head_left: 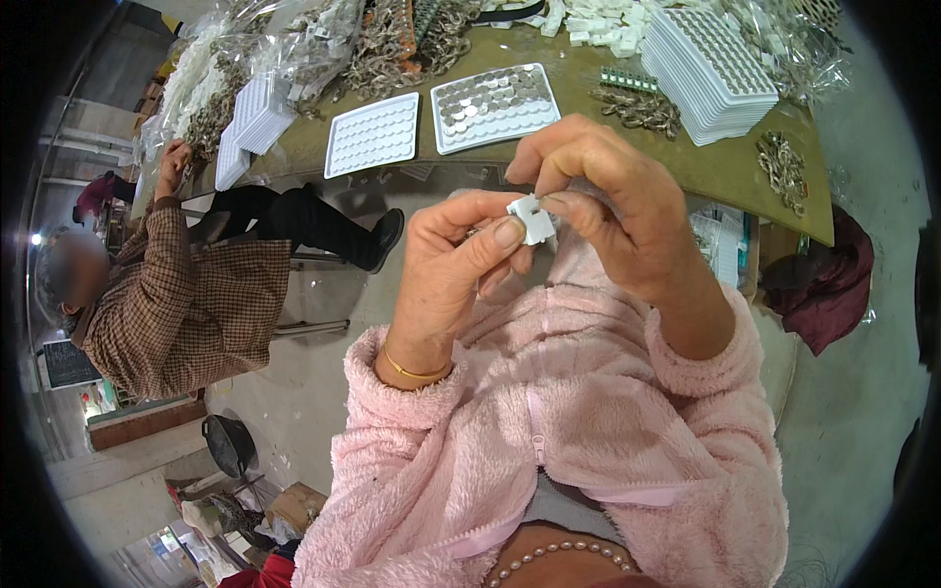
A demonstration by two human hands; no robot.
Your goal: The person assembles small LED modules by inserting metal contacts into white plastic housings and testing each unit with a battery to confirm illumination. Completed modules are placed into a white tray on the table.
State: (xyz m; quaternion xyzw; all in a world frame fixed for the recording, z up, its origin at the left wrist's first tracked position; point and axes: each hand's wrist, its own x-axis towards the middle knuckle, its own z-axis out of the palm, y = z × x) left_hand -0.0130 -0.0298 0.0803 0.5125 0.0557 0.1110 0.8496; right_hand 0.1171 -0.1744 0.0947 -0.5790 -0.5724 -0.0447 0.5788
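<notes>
We look down on an olive-green table point(725, 167) crowded with white trays, one tray point(495, 106) filled with metal discs, an empty tray point(372, 133) beside it, and a stack of trays point(708, 69) to the right. Nearer us, our left hand point(451, 274) and right hand point(608, 211) meet, fingertips of both pinching a small white plastic piece point(534, 219) above our pink fleece. A person in a checked jacket point(186, 304) sits at left.
</notes>
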